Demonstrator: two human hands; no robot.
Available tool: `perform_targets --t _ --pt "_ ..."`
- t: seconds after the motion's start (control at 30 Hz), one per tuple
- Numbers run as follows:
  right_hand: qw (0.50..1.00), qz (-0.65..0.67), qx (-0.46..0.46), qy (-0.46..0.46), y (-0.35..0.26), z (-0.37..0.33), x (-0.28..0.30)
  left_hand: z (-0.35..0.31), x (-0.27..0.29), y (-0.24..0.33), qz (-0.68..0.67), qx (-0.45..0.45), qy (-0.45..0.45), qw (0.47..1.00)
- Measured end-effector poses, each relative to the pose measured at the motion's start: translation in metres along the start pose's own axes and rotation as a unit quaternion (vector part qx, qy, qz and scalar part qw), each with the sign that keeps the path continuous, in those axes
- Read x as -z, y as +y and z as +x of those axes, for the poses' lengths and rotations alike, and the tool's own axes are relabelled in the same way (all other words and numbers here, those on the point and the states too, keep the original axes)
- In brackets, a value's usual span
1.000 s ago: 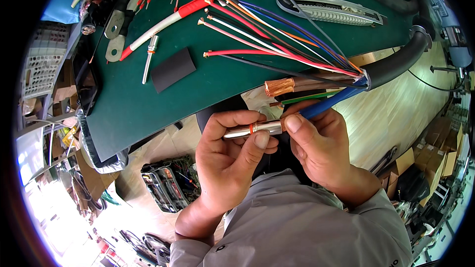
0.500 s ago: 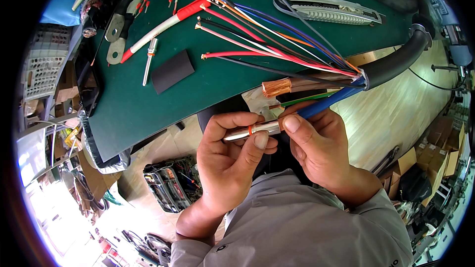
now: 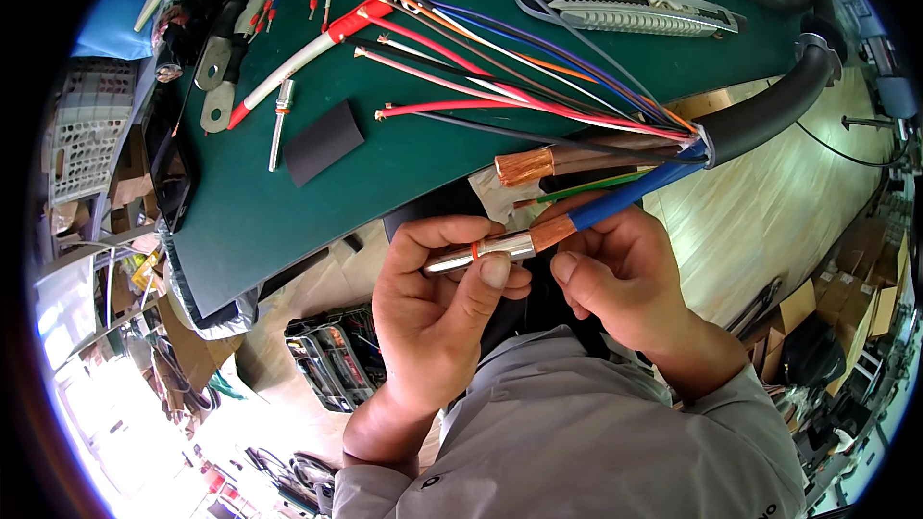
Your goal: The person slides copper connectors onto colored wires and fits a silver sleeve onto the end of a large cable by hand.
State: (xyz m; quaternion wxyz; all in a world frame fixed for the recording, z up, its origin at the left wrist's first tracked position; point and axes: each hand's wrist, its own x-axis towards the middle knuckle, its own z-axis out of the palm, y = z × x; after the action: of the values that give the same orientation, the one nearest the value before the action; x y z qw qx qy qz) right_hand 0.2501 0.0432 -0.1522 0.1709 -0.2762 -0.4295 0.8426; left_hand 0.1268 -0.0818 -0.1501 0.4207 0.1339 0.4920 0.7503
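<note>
In my left hand (image 3: 433, 303) is a silver pin terminal (image 3: 500, 252) with an orange ring, pinched between thumb and fingers. Its barrel end meets the bare copper strands (image 3: 552, 232) of a thick blue wire (image 3: 615, 200); whether strands sit inside the barrel, I cannot tell. My right hand (image 3: 630, 274) is at the stripped end, its index finger behind the wire and its thumb below, off the copper. That blue wire comes out of a black sheathed cable (image 3: 769, 120), as do a brown wire with bare copper (image 3: 524, 167), a green-yellow wire (image 3: 591, 188) and several thin coloured wires (image 3: 500, 91).
On the green table (image 3: 260, 240) lie a utility knife (image 3: 625, 10), a similar pin terminal (image 3: 280, 125), a black rectangular piece (image 3: 324, 144), a red-and-white wire (image 3: 298, 62) and ring lugs (image 3: 216, 108). A tool case (image 3: 332, 360) stands on the floor, cardboard boxes (image 3: 846, 298) at right.
My right thumb has come off the copper and moved down, so the bare strands now show. The pin terminal in my left hand has shifted slightly left.
</note>
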Motion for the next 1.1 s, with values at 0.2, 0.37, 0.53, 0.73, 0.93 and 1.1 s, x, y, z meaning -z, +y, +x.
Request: perform_targets --t 0.2,0.37,0.53,0.73,0.93,1.1 --pt "0.999 -0.025 -0.034 -0.025 -0.006 0.003 0.007 0.001 0.0 0.001 0.02 -0.003 0.002 1.0" --pt "0.998 -0.031 -0.056 -0.007 -0.01 0.005 0.003 0.003 -0.001 0.002 0.029 -0.007 0.003 1.0" --pt "0.998 -0.039 -0.055 -0.002 -0.009 0.006 0.001 0.003 -0.001 0.003 0.059 -0.007 0.017 0.998" --pt "0.997 -0.045 -0.063 -0.007 -0.011 0.008 0.001 0.005 0.001 0.005 0.065 -0.009 0.007 0.998" --pt "0.997 -0.05 -0.064 -0.017 -0.009 0.008 0.004 0.007 0.002 0.007 0.061 -0.012 -0.008 0.998" --pt "0.997 -0.047 -0.066 -0.013 -0.01 0.008 0.002 0.009 0.003 0.008 0.068 -0.014 -0.015 0.997"
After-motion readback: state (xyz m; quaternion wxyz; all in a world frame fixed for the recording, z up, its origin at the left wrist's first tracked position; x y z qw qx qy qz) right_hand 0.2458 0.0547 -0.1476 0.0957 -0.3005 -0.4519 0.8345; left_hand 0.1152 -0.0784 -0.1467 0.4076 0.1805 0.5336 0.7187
